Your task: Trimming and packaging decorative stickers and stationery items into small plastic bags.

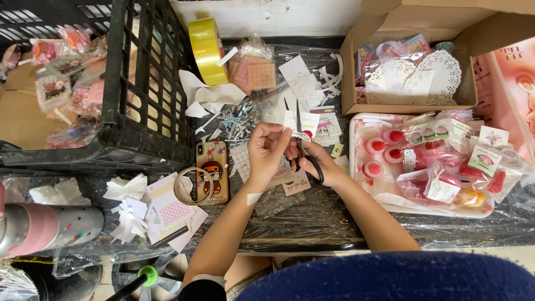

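Two hands met over the plastic-covered table. Left of the fingers, a black crate held wrapped trinkets. The left hand pinched a small paper tag — thin, light, floppy, best gripped by its edge — while the right hand was closed through the scissors, blades pointing up beside it. Right of them, a cardboard box held doilies; a white tray held red packets.

Both forearms are bare; a dark sleeve with a white cuff shows at the left elbow, above a navy-blue garment.
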